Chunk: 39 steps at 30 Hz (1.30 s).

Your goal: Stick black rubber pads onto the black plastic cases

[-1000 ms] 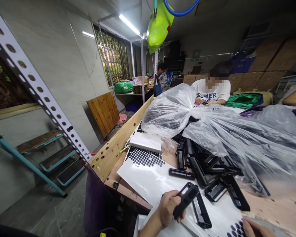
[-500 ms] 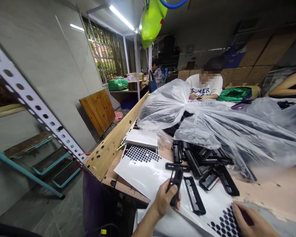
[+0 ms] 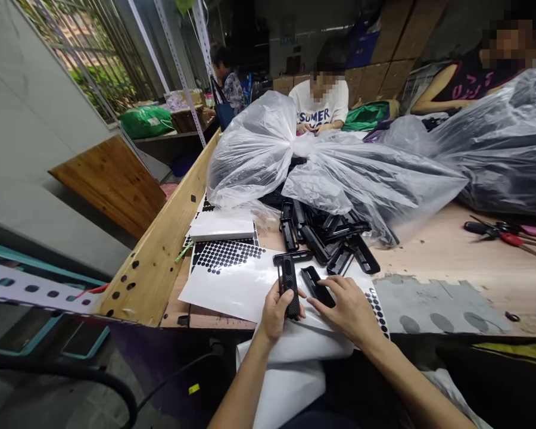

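In the head view, we are working at a wooden table (image 3: 433,232) with 2 bare hands. Our left hand (image 3: 276,310) is gripping a black casing (image 3: 289,279), the thumb lying along its side, and is holding it over the near part of a white sheet (image 3: 226,295). Our right hand (image 3: 352,307) is reaching to a black frame (image 3: 313,285) just right of the casing; its fingers are bending over the frame, and we are unable to tell whether they are gripping it or only touching it. Black dots (image 3: 227,254) are showing toward the sheet's far end. Beyond our hands, a pile of black parts (image 3: 315,239) is lying against a clear plastic bag (image 3: 259,146). 1 co-worker in a white shirt (image 3: 320,102) is facing us across the table, and a red-handled tool (image 3: 512,239) is lying well to our right.
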Available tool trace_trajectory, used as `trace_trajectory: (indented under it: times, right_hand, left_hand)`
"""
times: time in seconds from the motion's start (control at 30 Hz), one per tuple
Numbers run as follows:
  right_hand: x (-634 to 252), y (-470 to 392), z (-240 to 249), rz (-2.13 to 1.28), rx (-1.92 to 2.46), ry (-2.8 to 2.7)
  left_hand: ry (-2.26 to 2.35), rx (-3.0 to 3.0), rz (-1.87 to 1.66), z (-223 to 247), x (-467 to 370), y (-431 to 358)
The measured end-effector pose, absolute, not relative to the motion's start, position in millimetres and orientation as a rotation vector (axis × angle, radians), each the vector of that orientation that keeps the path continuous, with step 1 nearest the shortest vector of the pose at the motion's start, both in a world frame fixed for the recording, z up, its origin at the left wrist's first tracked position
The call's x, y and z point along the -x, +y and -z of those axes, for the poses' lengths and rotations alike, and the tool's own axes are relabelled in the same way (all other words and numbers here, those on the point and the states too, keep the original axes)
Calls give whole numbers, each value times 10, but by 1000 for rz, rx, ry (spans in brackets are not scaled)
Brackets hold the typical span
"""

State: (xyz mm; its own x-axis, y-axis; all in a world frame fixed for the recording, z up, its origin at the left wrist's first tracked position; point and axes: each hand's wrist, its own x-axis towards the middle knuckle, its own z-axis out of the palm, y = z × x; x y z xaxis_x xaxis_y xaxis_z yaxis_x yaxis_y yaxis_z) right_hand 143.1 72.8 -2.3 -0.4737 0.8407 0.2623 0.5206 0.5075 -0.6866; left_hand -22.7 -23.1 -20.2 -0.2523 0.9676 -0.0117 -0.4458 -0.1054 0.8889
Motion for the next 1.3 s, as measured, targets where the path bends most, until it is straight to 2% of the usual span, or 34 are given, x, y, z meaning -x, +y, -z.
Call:
trace_trajectory:
  times: [0.17, 0.37, 0.47, 0.53, 0.67, 0.77, 0.9, 1.07, 1.13, 1.23, 1.3]
  right_hand:
    - [-1505, 795, -92, -1093, 1299, -1975]
    - [-1519, 603, -429, -2083, 1093, -1228]
    - [-1520, 534, -509, -2187, 1095, -1168]
    - [-1564, 580, -579, -2204, 1083, -1389]
    - [-1611, 840, -794, -2097, 813, -2220]
    - [-1475, 1029, -887, -1873, 735, -2531]
    - [-1166, 1154, -856, -1540, 923, -2347]
    - [-1196, 1258, -774, -1589, 899, -1964]
    - [-1430, 1320, -693, -1358, 1022, -2052]
    - [-1879, 1384, -486, -750, 1296, -2421]
    - [-2128, 1381, -335, -585, 1384, -2515]
  left_hand:
    - [953, -703, -1620, 193, 225, -229]
    - [918, -677, -1631, 187, 230, -233]
    - [899, -658, -1625, 192, 229, -227]
    - [902, -626, -1623, 192, 225, -226]
    - [893, -584, -1600, 178, 230, -248]
    - [865, -636, -1532, 170, 262, -275]
    - [897, -723, -1414, 165, 309, -281]
    - [974, -747, -1439, 118, 290, -242]
    - [997, -717, -1473, 98, 268, -234]
    - [977, -679, -1524, 91, 248, -234]
    - [941, -649, -1561, 103, 248, -237]
